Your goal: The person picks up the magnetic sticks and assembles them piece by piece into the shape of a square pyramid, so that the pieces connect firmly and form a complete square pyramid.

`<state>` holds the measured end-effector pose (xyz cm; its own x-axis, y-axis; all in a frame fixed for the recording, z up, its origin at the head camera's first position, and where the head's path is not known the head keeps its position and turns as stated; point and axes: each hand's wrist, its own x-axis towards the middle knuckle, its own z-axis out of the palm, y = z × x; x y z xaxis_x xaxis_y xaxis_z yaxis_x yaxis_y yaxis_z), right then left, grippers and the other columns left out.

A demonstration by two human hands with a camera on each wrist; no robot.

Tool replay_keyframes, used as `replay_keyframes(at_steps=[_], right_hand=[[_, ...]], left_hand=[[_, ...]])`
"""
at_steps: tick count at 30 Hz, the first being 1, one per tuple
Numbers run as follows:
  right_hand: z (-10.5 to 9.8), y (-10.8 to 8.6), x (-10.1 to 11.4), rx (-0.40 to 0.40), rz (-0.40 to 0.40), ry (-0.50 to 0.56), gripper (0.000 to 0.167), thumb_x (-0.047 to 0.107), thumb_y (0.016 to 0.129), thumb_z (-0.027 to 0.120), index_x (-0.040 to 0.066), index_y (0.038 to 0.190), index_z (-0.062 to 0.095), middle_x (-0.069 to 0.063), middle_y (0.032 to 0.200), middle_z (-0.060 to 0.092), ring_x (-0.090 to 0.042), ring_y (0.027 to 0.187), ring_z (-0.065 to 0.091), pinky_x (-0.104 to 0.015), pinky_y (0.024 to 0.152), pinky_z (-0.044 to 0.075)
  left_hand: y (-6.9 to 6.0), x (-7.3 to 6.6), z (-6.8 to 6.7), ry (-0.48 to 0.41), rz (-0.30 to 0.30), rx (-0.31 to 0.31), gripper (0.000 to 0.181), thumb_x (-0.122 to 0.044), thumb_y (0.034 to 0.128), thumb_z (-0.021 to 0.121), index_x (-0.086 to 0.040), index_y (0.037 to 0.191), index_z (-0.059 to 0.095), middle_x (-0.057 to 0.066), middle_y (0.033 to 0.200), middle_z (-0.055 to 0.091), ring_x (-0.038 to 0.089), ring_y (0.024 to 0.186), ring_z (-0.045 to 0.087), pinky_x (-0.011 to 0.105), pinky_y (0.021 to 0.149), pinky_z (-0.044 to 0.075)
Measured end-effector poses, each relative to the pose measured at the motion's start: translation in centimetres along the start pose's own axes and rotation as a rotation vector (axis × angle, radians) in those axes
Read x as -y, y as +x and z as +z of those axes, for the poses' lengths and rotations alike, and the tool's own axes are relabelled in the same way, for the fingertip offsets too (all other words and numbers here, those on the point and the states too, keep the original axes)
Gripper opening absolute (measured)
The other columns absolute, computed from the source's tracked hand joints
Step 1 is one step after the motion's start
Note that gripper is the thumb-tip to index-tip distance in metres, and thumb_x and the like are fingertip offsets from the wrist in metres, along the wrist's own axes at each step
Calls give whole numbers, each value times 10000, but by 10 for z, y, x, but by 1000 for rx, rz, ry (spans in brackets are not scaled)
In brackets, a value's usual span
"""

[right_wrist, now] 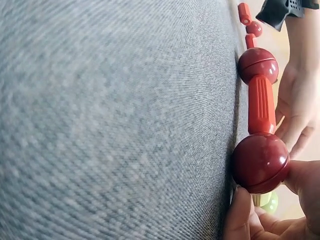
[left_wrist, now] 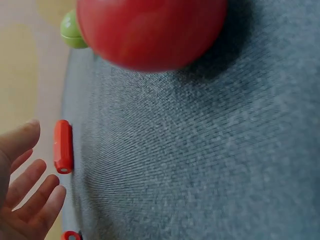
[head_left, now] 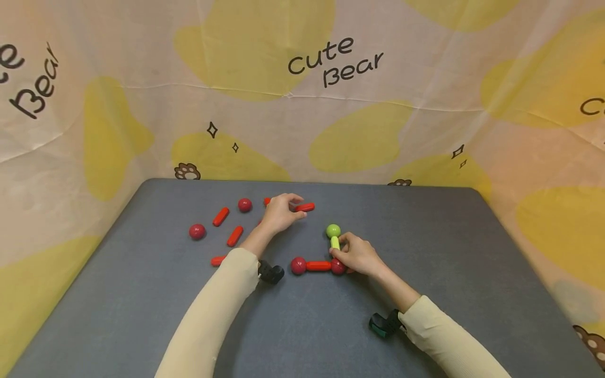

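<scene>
My left hand (head_left: 281, 212) is held over the far part of the table, fingers spread and thumb apart. Near its fingertips lies a red rod (head_left: 305, 207); the left wrist view shows this red rod (left_wrist: 63, 146) a little apart from the thumb. My right hand (head_left: 357, 254) pinches a yellow-green rod (head_left: 335, 243) with a green ball (head_left: 333, 230) on its far end. The rod's near end meets a dark red ball (right_wrist: 261, 163), which the right fingers also touch. A red rod (head_left: 319, 266) links that ball to a second red ball (head_left: 299, 265).
Left of the left forearm lie loose red balls (head_left: 197, 231) and several red rods (head_left: 220, 217), some partly hidden by the arm. Another red ball (head_left: 244, 205) sits farther back. A printed cloth (head_left: 264, 131) rises behind the grey table (head_left: 425, 226).
</scene>
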<state>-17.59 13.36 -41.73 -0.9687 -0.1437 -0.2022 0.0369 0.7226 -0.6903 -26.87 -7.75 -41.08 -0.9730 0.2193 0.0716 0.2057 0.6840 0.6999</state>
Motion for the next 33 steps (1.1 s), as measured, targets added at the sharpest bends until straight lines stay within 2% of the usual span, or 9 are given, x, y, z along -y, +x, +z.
replay_keyframes(at_steps=[10, 14, 23, 33], right_hand=[[0, 0, -2, 3, -14, -6, 382, 267, 844, 645, 10, 1107, 543, -22, 742, 611, -106, 434, 556, -271, 458, 449], [0, 0, -1, 5, -10, -5, 377, 265, 842, 648, 12, 1102, 543, -23, 736, 607, -105, 435, 555, -271, 456, 448], [0, 0, 0, 15, -3, -1, 376, 263, 841, 650, 13, 1101, 542, -25, 737, 612, -103, 432, 554, -267, 455, 452], [-1, 0, 1, 15, 8, 3, 374, 257, 842, 651, 12, 1100, 536, -30, 739, 616, -103, 436, 560, -269, 450, 461]], left_hand=[[11, 8, 11, 96, 10, -19, 333, -203, 780, 720, -101, 1091, 664, 81, 1047, 633, 202, 891, 596, 344, 808, 463], [14, 6, 12, 128, -3, 6, 300, -203, 792, 711, -105, 1072, 671, 67, 1027, 643, 207, 909, 582, 349, 819, 453], [27, 2, 13, 268, -23, 80, 336, -284, 782, 717, -116, 1067, 657, 44, 963, 620, 213, 905, 566, 361, 787, 447], [30, 3, 13, 291, -4, 113, 266, -205, 808, 684, -117, 1058, 661, 63, 1006, 630, 227, 932, 561, 371, 825, 441]])
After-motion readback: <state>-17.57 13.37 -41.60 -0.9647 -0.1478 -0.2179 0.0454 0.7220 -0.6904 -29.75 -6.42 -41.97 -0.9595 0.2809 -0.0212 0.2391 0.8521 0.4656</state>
